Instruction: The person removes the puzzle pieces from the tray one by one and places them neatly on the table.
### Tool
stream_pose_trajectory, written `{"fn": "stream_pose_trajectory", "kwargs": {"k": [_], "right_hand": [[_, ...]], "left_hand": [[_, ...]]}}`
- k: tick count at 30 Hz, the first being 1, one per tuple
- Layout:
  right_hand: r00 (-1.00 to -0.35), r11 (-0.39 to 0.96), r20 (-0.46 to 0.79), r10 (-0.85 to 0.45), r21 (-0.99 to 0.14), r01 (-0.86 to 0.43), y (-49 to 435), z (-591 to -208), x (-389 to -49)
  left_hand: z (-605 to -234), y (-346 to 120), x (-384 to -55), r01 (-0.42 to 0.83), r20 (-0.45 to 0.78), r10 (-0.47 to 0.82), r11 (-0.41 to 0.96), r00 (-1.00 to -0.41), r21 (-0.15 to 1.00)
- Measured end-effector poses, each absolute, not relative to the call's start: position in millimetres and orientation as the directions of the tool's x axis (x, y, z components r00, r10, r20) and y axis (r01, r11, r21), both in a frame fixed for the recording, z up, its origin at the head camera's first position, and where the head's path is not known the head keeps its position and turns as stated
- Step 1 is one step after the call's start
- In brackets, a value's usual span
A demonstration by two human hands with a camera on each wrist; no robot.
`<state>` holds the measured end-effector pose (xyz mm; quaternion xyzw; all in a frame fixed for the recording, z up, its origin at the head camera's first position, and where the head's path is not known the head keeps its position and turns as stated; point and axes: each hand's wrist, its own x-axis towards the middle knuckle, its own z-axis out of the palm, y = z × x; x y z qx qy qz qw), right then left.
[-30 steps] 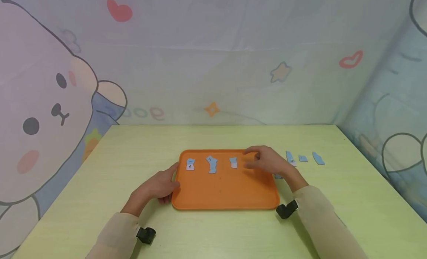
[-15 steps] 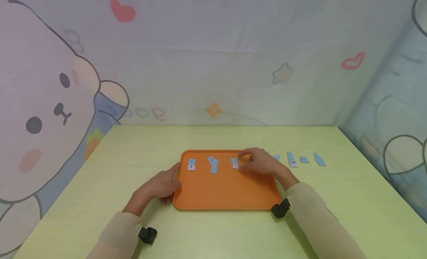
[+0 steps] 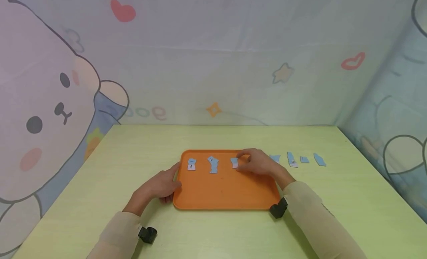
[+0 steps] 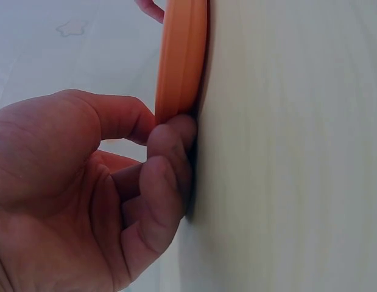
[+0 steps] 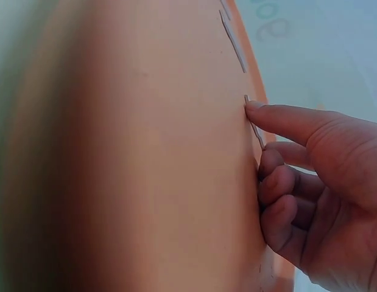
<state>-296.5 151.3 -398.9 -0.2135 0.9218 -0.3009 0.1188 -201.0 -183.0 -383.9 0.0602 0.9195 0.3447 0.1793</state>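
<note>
My left hand (image 3: 161,184) grips the left rim of an orange tray (image 3: 227,199). In the left wrist view its thumb is on the upper side and the other fingers are curled under the rim (image 4: 183,67). Three flat blue-and-white card pieces lie in a row along the tray's far side: a left piece (image 3: 191,164), a middle piece (image 3: 213,165) and a right piece (image 3: 234,163). My right hand (image 3: 260,162) pinches the right card piece (image 5: 256,132) between thumb and forefinger, hiding part of it.
Right of the tray, several more card pieces lie on the pale table: one partly behind my right hand (image 3: 275,158), a tall piece (image 3: 292,160), a small piece (image 3: 304,160) and a slanted piece (image 3: 319,159). A patterned curtain (image 3: 200,66) hangs behind the table.
My right hand has moved left across the tray, its thumb and forefinger coming to the right card piece. The left hand keeps its grip on the rim. The view has shifted slightly.
</note>
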Motion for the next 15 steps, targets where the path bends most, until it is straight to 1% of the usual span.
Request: {"fn": "stream_pose_trajectory", "kwargs": {"k": [7, 15], "right_hand": [[-0.886, 0.746, -0.081, -0.458, -0.576, -0.333, 149.2, -398.8, -296.0], [-0.873, 0.746, -0.07, -0.482, -0.557, -0.367, 148.4, -397.4, -293.8]], "left_hand": [[-384.5, -183.2, -200.7, -0.004, -0.275, 0.238, 0.751, -0.932, 0.66], [-385.1, -183.3, -200.2, 0.0, -0.274, 0.236, 0.758, -0.932, 0.653]]}}
